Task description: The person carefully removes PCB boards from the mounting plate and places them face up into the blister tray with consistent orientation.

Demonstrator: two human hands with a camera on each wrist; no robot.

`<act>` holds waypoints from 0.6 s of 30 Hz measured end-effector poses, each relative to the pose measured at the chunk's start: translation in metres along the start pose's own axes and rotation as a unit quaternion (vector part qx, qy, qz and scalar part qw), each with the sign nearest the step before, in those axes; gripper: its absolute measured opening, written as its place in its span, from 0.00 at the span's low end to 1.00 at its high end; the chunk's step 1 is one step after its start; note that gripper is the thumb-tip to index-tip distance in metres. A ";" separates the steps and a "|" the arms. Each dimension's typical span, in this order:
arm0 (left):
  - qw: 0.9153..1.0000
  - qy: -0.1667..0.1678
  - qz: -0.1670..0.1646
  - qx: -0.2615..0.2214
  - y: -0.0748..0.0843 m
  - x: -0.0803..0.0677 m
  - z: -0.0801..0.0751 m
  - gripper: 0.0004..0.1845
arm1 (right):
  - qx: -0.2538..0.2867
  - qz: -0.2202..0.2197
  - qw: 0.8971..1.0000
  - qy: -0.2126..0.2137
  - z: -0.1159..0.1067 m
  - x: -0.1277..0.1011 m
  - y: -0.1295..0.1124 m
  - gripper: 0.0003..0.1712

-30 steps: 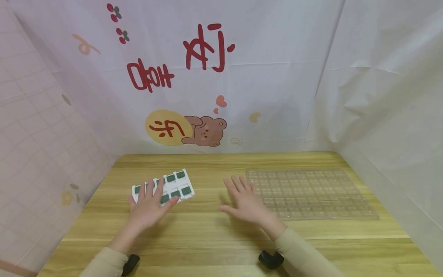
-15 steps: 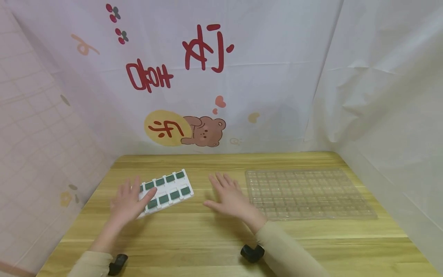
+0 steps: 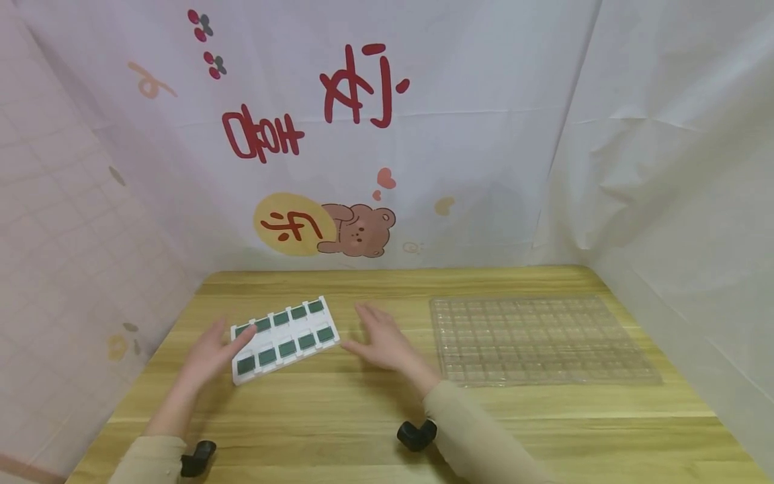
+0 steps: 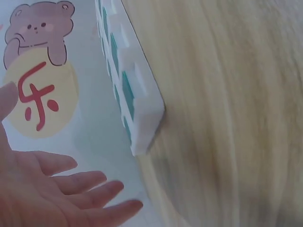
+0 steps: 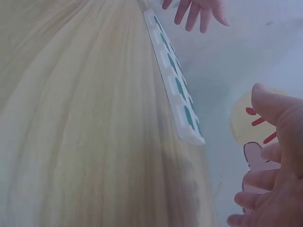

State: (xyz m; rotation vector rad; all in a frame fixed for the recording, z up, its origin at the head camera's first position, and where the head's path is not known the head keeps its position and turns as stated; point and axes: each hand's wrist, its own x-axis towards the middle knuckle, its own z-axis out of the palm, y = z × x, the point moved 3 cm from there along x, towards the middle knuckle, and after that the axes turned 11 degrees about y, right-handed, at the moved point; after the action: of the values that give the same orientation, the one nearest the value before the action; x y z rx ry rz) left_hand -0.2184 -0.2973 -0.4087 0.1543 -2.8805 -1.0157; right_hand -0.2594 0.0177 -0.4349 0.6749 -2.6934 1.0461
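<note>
A white rectangular tray (image 3: 281, 341) with two rows of dark green square pieces lies slanted on the left half of the table. My left hand (image 3: 208, 353) is at its left end, fingers spread, with the thumb over the tray's corner in the head view. The left wrist view shows that hand (image 4: 57, 194) apart from the tray (image 4: 147, 104), holding nothing. To the right of the tray is my right hand (image 3: 383, 343), fingers extended and nothing in them. In the right wrist view a gap lies between that hand (image 5: 279, 175) and the tray (image 5: 177, 101).
A clear plastic grid tray (image 3: 544, 339) with many small compartments lies on the right of the wooden table (image 3: 338, 423). A white printed cloth (image 3: 484, 134) hangs behind the table and along both sides. Black wrist mounts (image 3: 417, 435) sit under the forearms.
My left hand has drawn back left from over the white tray, uncovering more green pieces. My right hand has moved left, away from the clear grid tray and toward the white tray.
</note>
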 end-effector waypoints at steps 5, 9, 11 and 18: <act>0.999 -0.020 -0.042 -0.009 -0.007 0.002 -0.003 0.55 | 0.042 0.023 0.999 -0.002 0.010 0.007 0.001 0.44; 0.998 -0.028 -0.064 -0.005 -0.011 0.004 -0.005 0.54 | 0.066 0.037 0.997 -0.003 0.018 0.013 0.002 0.39; 0.997 -0.029 -0.068 -0.006 -0.014 0.005 -0.006 0.53 | 0.082 0.047 0.995 -0.002 0.021 0.016 0.002 0.37; 0.994 -0.037 -0.088 -0.047 -0.024 0.009 -0.005 0.52 | 0.145 0.090 0.985 -0.004 0.037 0.022 0.009 0.33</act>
State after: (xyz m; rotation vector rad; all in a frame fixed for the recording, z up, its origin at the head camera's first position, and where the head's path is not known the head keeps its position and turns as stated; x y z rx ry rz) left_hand -0.2255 -0.3205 -0.4195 0.3779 -2.9187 -1.2080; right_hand -0.2832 -0.0094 -0.4600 0.4838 -2.6748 1.5056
